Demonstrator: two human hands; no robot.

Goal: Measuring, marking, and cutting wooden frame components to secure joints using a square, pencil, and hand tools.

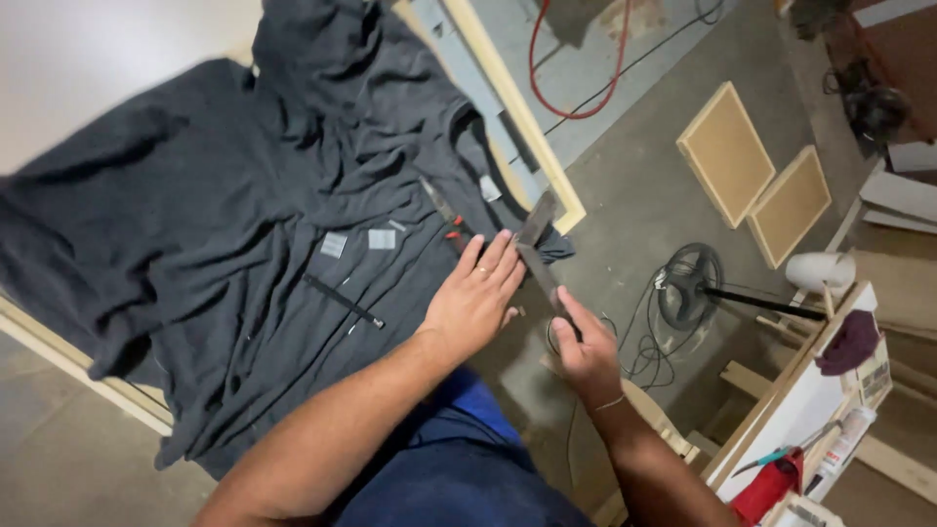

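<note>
Just right of the frame's centre, the right hand (584,353) gripped a flat metal bar (540,262), seemingly stiff and light, while the left hand (475,298) lay open against it, holding nothing.

I see a grey concrete floor (634,205) with a red cord (576,102) looped on it and two flat tan boards (752,181) lying side by side. A round black fan (688,285) sits on the floor near a tangle of black wires (639,346). On the right there is a white shelf (810,410) with wood edges, and a pale wall (88,68) shows at the top left.
</note>
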